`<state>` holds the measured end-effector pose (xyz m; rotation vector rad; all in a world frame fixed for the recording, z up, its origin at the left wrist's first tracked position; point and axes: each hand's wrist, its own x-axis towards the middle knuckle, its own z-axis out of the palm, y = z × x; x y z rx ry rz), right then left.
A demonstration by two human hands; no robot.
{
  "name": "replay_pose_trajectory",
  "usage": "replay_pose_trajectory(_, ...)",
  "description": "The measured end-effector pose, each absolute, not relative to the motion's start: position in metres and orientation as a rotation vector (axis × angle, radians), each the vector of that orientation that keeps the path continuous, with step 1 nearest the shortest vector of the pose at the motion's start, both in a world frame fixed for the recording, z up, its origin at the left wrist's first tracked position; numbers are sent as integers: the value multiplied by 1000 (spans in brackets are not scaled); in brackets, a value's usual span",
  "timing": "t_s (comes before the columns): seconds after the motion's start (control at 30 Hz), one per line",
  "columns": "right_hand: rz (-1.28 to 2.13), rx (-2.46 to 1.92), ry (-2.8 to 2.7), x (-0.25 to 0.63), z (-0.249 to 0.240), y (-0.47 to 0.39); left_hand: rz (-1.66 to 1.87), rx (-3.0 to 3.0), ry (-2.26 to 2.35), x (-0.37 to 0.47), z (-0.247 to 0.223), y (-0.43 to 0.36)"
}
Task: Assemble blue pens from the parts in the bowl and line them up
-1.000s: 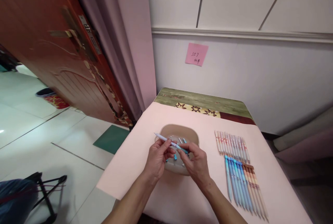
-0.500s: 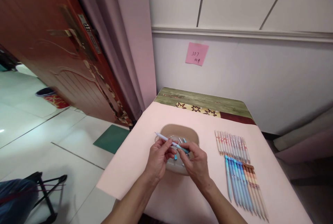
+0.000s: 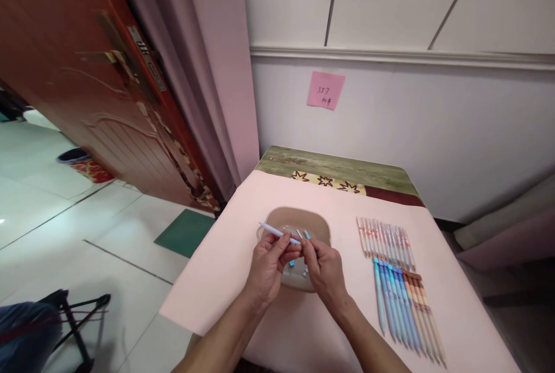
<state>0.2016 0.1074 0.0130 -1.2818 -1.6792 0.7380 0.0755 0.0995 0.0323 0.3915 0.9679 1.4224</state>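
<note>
A pale blue pen (image 3: 272,229) is held over a beige plastic tub (image 3: 299,215), its pointed tip toward the upper left. My left hand (image 3: 265,269) pinches the barrel between thumb and fingers. At the other end, my right hand (image 3: 326,269) has its fingers closed around the pen, covering that end. Inside the tub, partly hidden by my hands, lie a small turquoise piece (image 3: 291,263) and other small pieces.
To the right on the pink table cover (image 3: 221,257) lie a row of clear patterned pens (image 3: 385,240), blue pens (image 3: 396,303) and brown-beige pens (image 3: 427,321). A pink note (image 3: 325,90) is stuck on the wall. A wooden door (image 3: 113,101) stands at left.
My right hand has closed further around the pen's right end, hiding the turquoise part that showed before. The left hand keeps its pinch on the barrel.
</note>
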Motion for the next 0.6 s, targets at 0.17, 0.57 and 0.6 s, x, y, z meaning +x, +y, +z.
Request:
replay_pose_trajectory(0.17,834,-1216,-1665,200,18,102,1466,403,996,74,34,100)
replay_pose_trajectory(0.57,940,-1199,-1550,201,11,101,1433,423,993,76,32,97)
replay_pose_trajectory(0.6,951,-1206,-1553,201,11,101,1433,426,995,76,32,97)
